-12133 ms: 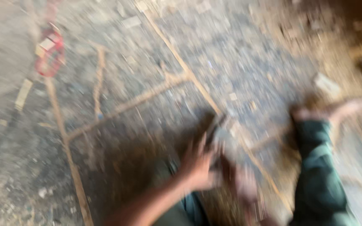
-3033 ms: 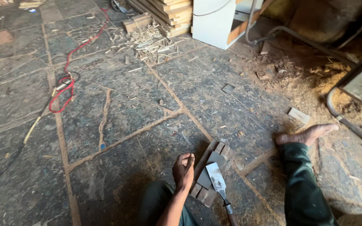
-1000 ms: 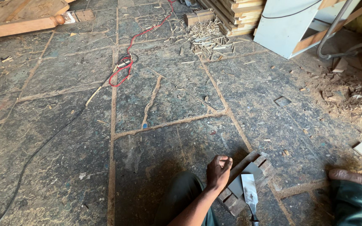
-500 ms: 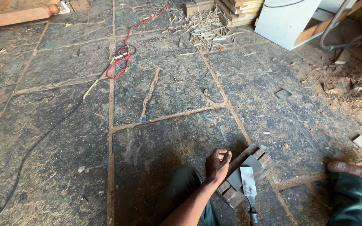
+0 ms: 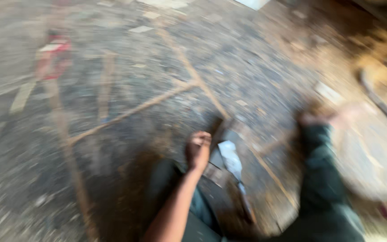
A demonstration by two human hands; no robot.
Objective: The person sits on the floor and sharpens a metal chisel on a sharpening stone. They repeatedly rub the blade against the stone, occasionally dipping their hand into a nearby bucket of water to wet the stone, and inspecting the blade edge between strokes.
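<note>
The chisel (image 5: 234, 166) lies flat on the floor (image 5: 113, 89) just beside the left hand (image 5: 198, 150), fingers curled shut, holding nothing; likely stiff, sharp-edged; grip its handle.

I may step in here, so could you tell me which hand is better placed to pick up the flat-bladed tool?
Probably the left hand: it is the only one in view, fist closed, resting on the floor right beside the flat-bladed tool. The right hand is out of view.
</note>
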